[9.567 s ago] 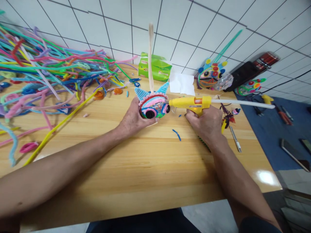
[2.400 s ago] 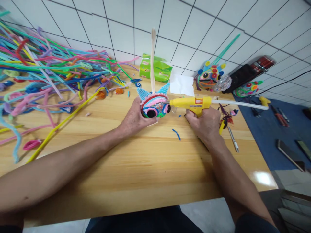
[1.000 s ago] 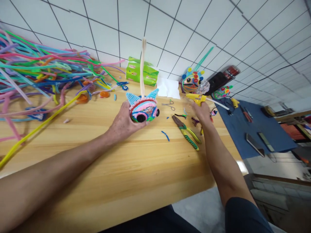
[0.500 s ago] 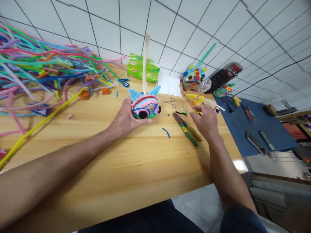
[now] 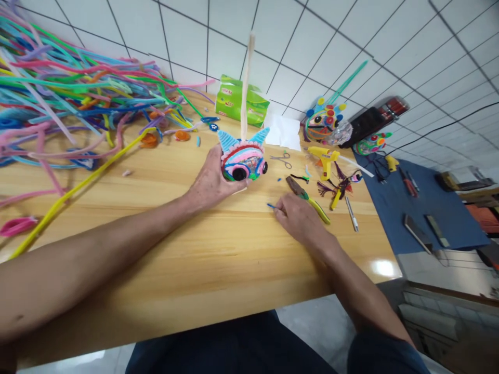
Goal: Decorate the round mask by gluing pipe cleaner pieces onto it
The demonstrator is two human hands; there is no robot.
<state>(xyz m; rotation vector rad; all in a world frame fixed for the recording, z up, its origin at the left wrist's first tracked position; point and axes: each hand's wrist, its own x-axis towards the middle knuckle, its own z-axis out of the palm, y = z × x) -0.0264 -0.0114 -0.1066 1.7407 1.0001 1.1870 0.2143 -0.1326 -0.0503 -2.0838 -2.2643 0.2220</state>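
Observation:
My left hand (image 5: 211, 179) is wrapped round the side of a colourful animal-head craft (image 5: 245, 160) with blue ears, pink trim and black button eyes. A long pale strip (image 5: 246, 88) stands up behind its top. Low over the table, my right hand (image 5: 298, 215) pinches a short blue pipe-cleaner piece (image 5: 271, 206) by one end. Pliers with green and yellow handles (image 5: 298, 188) lie just beyond that hand, which hides part of them. Small scissors (image 5: 283, 158) rest behind the pliers.
Loose pipe cleaners (image 5: 97, 98) pile up at the left. A green tissue pack (image 5: 237, 101) and white paper (image 5: 284, 131) lie near the wall. At the right are a yellow glue gun (image 5: 324, 156), a pen (image 5: 351, 214), a decorated head (image 5: 322, 124) and a blue mat (image 5: 421, 202).
My right hand has moved left from beside the glue gun to the short blue piece and closed on it. My left hand keeps its hold on the craft.

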